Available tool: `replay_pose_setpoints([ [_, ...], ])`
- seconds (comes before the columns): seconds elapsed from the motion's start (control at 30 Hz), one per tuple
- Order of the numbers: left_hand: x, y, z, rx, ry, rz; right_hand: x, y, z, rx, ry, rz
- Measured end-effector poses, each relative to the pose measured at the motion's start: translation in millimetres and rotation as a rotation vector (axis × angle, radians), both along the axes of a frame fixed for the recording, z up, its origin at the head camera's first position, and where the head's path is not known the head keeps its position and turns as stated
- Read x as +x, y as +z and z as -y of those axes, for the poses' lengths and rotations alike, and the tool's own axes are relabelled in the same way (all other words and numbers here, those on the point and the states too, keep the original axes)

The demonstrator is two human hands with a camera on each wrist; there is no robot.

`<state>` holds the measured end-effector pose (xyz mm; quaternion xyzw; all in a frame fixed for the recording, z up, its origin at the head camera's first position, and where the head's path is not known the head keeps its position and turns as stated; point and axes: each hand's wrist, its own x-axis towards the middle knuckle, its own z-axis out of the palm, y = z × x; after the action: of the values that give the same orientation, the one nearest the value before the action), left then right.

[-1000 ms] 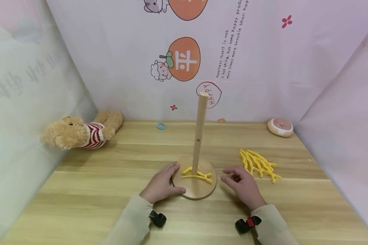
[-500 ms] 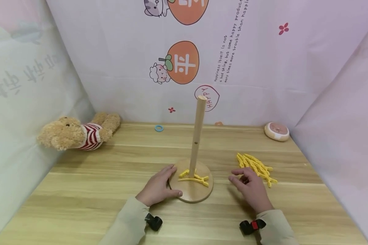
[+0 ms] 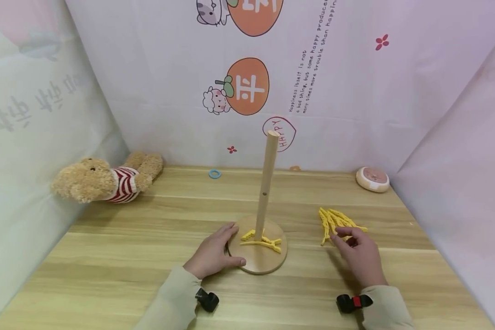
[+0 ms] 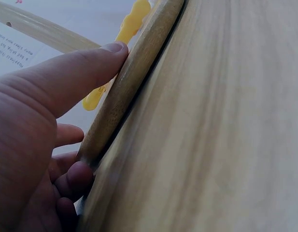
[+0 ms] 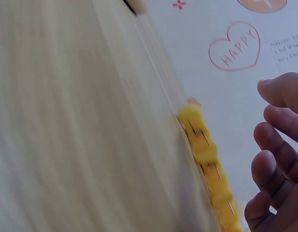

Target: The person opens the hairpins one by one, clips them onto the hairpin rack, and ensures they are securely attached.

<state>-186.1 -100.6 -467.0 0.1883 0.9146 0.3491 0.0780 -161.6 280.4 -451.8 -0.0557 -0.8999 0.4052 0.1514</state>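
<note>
My left hand [image 3: 212, 252] grips the near-left rim of a wooden stand [image 3: 266, 183], a round base with an upright rod. In the left wrist view the thumb [image 4: 98, 65] presses on the rim and the other fingers lie along its edge. Yellow clips [image 3: 261, 245] lie on the base at the rod's foot. My right hand [image 3: 363, 256] hovers over the near side of a heap of yellow clips [image 3: 325, 224], partly covering it. Its fingers are loosely bent, with nothing between them in the right wrist view, where the clips [image 5: 206, 154] show small metal springs.
A teddy bear [image 3: 125, 183] in a striped shirt lies at the back left. By the back wall are a blue ring [image 3: 215, 173] and a round cream-and-pink object [image 3: 372, 178]. White printed sheets enclose the wooden table [image 3: 148, 238] on three sides.
My right hand has moved right, away from the stand, to the heap of yellow clips. My left hand keeps its grip on the base. The head view has shifted slightly.
</note>
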Motion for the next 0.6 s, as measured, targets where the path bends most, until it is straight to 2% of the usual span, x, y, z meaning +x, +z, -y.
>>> replay_pose_setpoints([
  [0.37, -5.5, -1.5, -8.7, 0.018, -0.011, -0.018, 7.9, 15.4, -55, 0.071, -0.09, 0.034],
  [0.47, -4.5, -4.1, -7.0, 0.01, -0.012, -0.012, 11.7, 13.1, -67, 0.083, -0.096, 0.094],
  [0.6, -1.7, -6.5, -0.9, 0.004, 0.001, -0.015, 11.8, 5.9, -74, 0.104, -0.087, 0.235],
])
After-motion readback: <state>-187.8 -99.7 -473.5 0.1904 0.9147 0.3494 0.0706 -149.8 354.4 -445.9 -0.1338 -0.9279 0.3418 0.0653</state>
